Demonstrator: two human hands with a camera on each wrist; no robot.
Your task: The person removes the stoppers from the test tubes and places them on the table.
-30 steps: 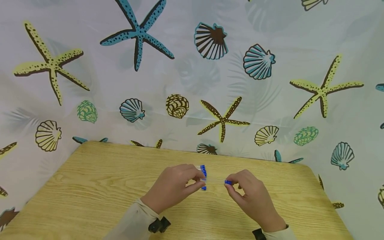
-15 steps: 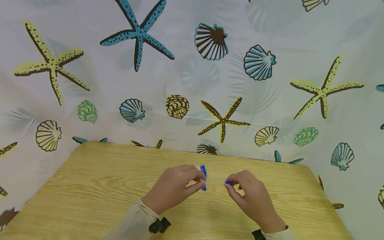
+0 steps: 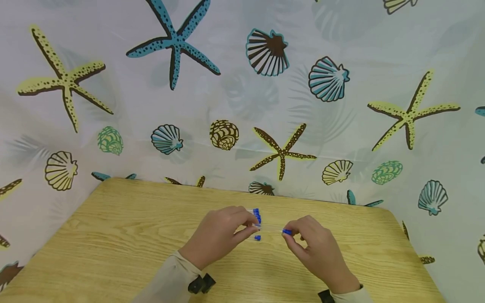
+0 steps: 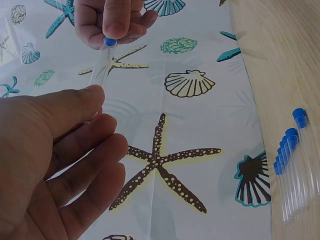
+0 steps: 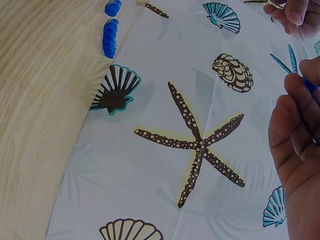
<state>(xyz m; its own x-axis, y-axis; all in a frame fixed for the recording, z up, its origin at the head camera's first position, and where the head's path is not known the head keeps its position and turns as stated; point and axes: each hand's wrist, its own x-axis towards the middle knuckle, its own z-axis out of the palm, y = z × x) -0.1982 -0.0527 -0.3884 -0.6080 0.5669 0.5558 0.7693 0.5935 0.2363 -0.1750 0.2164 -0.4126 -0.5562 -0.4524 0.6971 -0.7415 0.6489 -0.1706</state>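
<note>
A clear test tube (image 4: 101, 67) with a blue cap (image 3: 287, 232) stretches between the two hands, above the table. My left hand (image 3: 223, 229) pinches its clear end between thumb and forefinger; the other fingers curve loosely, as the left wrist view shows. At the opposite end, my right hand (image 3: 316, 248) grips the blue cap between thumb and fingertips, hiding part of it. Behind the left fingers, several more blue-capped test tubes (image 4: 297, 165) lie side by side on the table, caps pointing right in the head view. One of these tubes (image 3: 257, 238) lies slightly nearer than the others.
The wooden table (image 3: 125, 235) carries the row of tubes near its middle. A pale cloth (image 3: 227, 97) printed with starfish and shells hangs behind its far edge and along the sides. Dark wrist mounts (image 3: 201, 284) sit at both cuffs.
The right fingertips and blue cap have shifted very slightly left and down, and more of the cap shows. The left hand stays almost still, and the lying tubes have not moved.
</note>
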